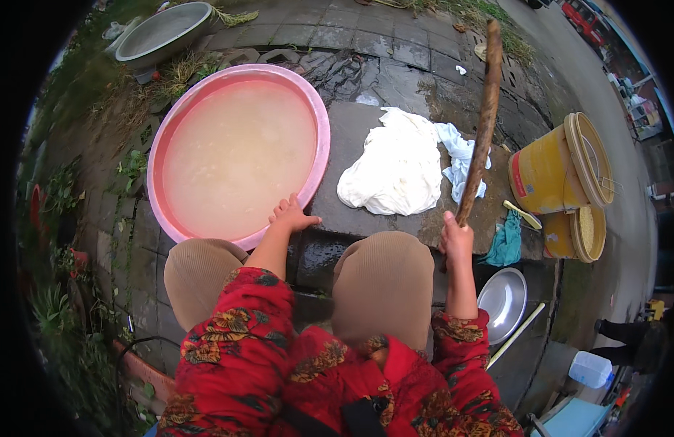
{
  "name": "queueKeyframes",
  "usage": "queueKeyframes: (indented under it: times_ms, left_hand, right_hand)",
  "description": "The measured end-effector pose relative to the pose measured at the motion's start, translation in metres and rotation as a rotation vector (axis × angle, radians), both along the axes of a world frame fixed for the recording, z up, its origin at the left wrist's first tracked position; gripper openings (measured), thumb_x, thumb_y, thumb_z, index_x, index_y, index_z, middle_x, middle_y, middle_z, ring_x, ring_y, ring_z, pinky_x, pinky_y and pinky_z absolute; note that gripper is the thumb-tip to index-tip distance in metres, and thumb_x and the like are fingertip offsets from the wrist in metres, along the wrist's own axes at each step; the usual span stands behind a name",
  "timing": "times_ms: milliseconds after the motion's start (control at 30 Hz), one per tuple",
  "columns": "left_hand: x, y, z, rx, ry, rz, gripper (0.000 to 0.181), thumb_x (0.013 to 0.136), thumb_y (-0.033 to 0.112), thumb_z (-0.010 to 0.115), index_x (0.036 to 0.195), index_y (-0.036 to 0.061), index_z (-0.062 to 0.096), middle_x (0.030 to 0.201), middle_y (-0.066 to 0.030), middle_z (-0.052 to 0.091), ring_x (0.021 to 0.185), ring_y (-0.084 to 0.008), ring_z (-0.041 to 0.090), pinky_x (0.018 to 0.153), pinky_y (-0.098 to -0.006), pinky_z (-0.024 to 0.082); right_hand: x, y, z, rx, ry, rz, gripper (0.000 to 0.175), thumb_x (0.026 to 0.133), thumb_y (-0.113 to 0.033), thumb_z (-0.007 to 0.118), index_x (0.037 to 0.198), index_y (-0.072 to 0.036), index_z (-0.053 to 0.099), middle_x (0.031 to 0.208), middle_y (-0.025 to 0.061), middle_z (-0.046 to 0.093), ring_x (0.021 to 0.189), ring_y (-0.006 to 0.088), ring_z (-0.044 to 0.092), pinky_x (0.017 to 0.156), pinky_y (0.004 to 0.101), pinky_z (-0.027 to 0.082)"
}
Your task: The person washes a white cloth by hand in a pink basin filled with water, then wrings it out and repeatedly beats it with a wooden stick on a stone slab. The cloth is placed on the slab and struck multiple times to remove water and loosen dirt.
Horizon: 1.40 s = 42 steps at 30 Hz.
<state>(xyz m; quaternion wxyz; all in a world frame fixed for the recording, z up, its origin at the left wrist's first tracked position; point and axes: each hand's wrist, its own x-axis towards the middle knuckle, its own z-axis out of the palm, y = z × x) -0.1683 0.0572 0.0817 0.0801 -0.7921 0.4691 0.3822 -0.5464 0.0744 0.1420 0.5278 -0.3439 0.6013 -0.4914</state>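
Observation:
My right hand (457,238) is wrapped around the lower part of a long wooden stick (484,120), which rises steeply over the stone slab. Fingers spread, my left hand (290,214) is at the near right rim of a large pink plastic basin (323,123); whether it rests on the rim or hovers just above is unclear. Cloudy water (239,158) fills much of the basin. To its right, a bunched wet white cloth (397,164) lies on the stone slab (342,125). A pale blue cloth (460,155) lies beside it, partly behind the stick.
Right of the slab stand two yellow buckets (539,175). Near them are a teal cloth (503,240), a brush (522,214), a metal bowl (503,306) and a pale rod (516,336). A grey basin (165,33) sits far left. A person's dark-clothed legs (621,341) show at right.

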Motion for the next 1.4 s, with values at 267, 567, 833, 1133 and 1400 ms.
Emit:
queueKeyframes:
  times_ms: [267, 567, 833, 1133, 1400]
  left_hand:
    - [0.0, -0.001, 0.001, 0.011, -0.011, -0.002, 0.113, 0.06, 0.058, 0.075, 0.146, 0.0166, 0.014, 0.143, -0.0173, 0.028, 0.132, -0.0361, 0.027, 0.103, -0.0518, 0.026]
    - [-0.001, -0.001, 0.001, 0.015, -0.021, 0.005, 0.113, 0.059, 0.058, 0.075, 0.146, 0.0168, 0.014, 0.142, -0.0177, 0.028, 0.132, -0.0365, 0.028, 0.103, -0.0516, 0.026]
    - [0.0, -0.003, 0.001, 0.018, 0.009, -0.012, 0.116, 0.059, 0.058, 0.075, 0.147, 0.016, 0.012, 0.142, -0.0181, 0.028, 0.132, -0.0365, 0.027, 0.103, -0.0517, 0.026]
    - [0.001, -0.001, -0.002, 0.007, -0.005, 0.007, 0.116, 0.059, 0.057, 0.075, 0.147, 0.0152, 0.012, 0.143, -0.018, 0.027, 0.133, -0.0367, 0.026, 0.105, -0.0521, 0.025]
    - [0.002, -0.002, -0.008, 0.015, -0.006, -0.007, 0.117, 0.059, 0.057, 0.075, 0.147, 0.0143, 0.011, 0.145, -0.018, 0.025, 0.133, -0.0365, 0.025, 0.105, -0.0526, 0.024]
  right_hand:
    - [-0.004, -0.042, 0.137, -0.821, 0.115, -0.301, 0.037, 0.096, -0.018, 0.046, 0.061, -0.011, 0.036, 0.051, -0.0014, 0.035, 0.043, 0.0084, 0.033, 0.044, 0.0247, 0.03]
    - [0.022, 0.037, -0.056, 0.339, 0.281, -0.1, 0.039, 0.086, -0.028, 0.064, 0.06, -0.01, 0.042, 0.053, -0.0021, 0.041, 0.046, 0.0075, 0.038, 0.042, 0.0265, 0.032]
    - [-0.046, -0.057, 0.156, -0.761, 0.046, -0.212, 0.039, 0.098, -0.026, 0.047, 0.063, -0.011, 0.037, 0.051, -0.0025, 0.034, 0.045, 0.0072, 0.031, 0.049, 0.0247, 0.032]
    - [0.021, 0.075, -0.08, 0.341, 0.388, -0.05, 0.032, 0.084, -0.033, 0.066, 0.072, -0.004, 0.057, 0.061, 0.0069, 0.056, 0.052, 0.0199, 0.055, 0.051, 0.0329, 0.043]
    - [-0.048, -0.05, 0.16, -0.689, 0.097, -0.234, 0.031, 0.095, -0.027, 0.053, 0.072, -0.009, 0.044, 0.052, -0.0025, 0.037, 0.043, 0.0069, 0.033, 0.044, 0.0241, 0.031]
